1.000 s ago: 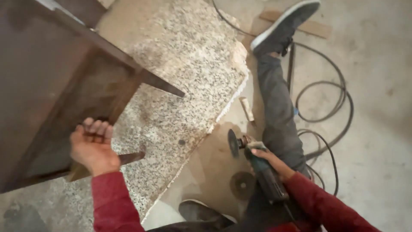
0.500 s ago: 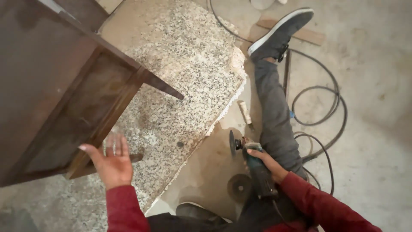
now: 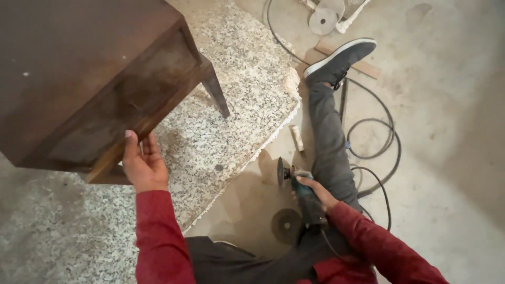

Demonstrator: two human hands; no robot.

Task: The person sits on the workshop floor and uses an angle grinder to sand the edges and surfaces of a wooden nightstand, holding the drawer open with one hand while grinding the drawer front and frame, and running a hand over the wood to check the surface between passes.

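A dark brown wooden table (image 3: 79,68) lies tipped on a speckled granite slab (image 3: 236,121). My left hand (image 3: 142,163) grips the lower edge of its frame, fingers curled over the rail. One leg (image 3: 215,92) points down onto the slab. My right hand (image 3: 315,192) holds a blue-green angle grinder (image 3: 300,186) by its body, low above the concrete floor, its disc (image 3: 280,171) facing left. Both sleeves are red.
My outstretched leg in grey trousers and a dark shoe (image 3: 342,58) lies on the concrete. A black cable (image 3: 373,137) loops beside it. A loose grinding disc (image 3: 286,225) lies under the grinder, another disc (image 3: 322,20) at the top, and a wood strip (image 3: 363,66).
My left hand let go of the table's frame, opened, then took hold of its lower edge again. The table has turned and sits higher in view. The grinder stayed in my right hand.
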